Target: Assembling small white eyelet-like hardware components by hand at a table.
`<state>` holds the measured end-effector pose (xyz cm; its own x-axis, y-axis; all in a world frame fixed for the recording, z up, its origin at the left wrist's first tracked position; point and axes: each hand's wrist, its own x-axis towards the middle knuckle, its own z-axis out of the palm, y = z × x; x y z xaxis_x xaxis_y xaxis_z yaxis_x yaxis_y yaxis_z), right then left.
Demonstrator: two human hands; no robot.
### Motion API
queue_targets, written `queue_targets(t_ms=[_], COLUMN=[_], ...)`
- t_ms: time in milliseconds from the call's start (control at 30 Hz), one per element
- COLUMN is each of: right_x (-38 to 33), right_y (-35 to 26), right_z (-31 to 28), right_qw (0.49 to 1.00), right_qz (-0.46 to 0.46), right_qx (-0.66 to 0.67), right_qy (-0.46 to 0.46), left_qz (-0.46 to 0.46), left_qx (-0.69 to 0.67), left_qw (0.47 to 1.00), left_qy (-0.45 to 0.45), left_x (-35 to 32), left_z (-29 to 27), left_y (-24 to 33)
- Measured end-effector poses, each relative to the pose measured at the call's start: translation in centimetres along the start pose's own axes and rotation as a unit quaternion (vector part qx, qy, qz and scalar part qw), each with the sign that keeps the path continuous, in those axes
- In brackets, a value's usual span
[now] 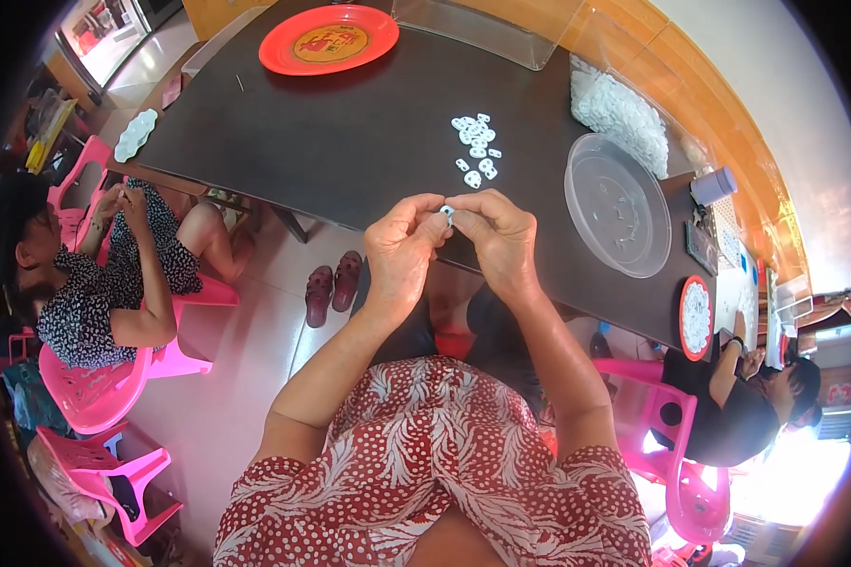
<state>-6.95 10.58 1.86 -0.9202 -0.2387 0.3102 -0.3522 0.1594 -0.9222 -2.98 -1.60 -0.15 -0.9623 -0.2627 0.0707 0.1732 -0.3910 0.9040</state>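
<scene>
Just in front of the dark table's (331, 142) near edge, my hands meet fingertip to fingertip. Between them is a small white plastic piece (447, 214), mostly covered by the fingers. My left hand (397, 250) pinches it from one side with thumb and forefinger. From the other side, my right hand (503, 244) closes its thumb and forefinger on it. Whether it is one part or two joined together cannot be made out. Beyond the hands lies a loose pile of flat white plastic pieces (476, 132) with holes, and a few lie apart on its near side.
A clear round tray (596, 180) with small bits stands at right, near a bag of white parts (619, 113). A red-rimmed dish (683, 317) holds more pieces. A red oval tray (279, 59) lies far left. People sit at both sides on pink chairs (95, 387).
</scene>
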Motion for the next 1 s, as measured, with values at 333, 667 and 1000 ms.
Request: queue_targets(t_ms=[333, 667, 1000], right_x=[-1.0, -1.1, -1.5], right_y=[-0.5, 0.1, 0.1], right_z=[0.4, 1.0, 1.2], right_qw=[0.997, 0.984, 0.982], right_qz=[-0.026, -0.125, -0.126], right_qx=[-0.077, -0.126, -0.136], right_qy=[-0.014, 0.018, 0.043], left_qz=[-0.009, -0.038, -0.043], left_qx=[-0.040, -0.079, -0.058], left_qw=[0.999, 0.996, 0.997], left_qy=[0.024, 0.030, 0.031], left_x=[0.2, 0.5, 0.3], left_z=[0.0, 0.4, -0.1], left_y=[0.0, 0.3, 0.4])
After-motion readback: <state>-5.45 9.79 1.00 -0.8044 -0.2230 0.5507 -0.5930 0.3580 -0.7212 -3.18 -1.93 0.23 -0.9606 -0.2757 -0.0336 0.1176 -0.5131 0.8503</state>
